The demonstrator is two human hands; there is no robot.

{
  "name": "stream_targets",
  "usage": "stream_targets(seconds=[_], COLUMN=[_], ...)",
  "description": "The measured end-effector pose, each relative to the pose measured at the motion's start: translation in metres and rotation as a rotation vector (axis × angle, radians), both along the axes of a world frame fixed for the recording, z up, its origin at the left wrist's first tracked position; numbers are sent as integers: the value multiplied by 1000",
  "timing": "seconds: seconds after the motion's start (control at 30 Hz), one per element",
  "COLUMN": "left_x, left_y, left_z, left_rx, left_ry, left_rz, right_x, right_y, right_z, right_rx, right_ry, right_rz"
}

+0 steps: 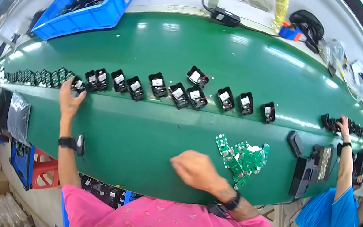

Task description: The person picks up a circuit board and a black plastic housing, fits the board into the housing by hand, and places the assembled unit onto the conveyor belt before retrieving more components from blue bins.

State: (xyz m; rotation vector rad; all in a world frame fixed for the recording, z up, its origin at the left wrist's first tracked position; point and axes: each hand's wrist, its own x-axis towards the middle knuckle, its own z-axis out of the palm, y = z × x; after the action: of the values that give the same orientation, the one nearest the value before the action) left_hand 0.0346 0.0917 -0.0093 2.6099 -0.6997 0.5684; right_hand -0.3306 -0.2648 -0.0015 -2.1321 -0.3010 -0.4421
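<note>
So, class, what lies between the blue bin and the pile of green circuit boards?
In the head view, open black housings lie on the green tabletop between the blue bin and the green circuit boards.

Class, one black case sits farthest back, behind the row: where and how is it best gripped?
Probably by its outer left and right walls, from above: the case lies open side up, its white block and red wire exposed inside, and another case crowds its near side.
</note>
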Motion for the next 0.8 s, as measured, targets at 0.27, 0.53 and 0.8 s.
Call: stream_targets(seconds=[0.27,0.53,0.8], left_x=[-15,-43,-58], left_y=[-67,-118,-149], left_z=[5,7,-4], left_rx=[110,101,103], left_ry=[-15,15,-22], left_rz=[-59,58,183], right_x=[22,125,155], right_y=[-113,-37,-44], right_z=[61,34,4], right_rx=[-565,-668,-684], right_ry=[307,269,198], right_rz=[-607,-392,-476])
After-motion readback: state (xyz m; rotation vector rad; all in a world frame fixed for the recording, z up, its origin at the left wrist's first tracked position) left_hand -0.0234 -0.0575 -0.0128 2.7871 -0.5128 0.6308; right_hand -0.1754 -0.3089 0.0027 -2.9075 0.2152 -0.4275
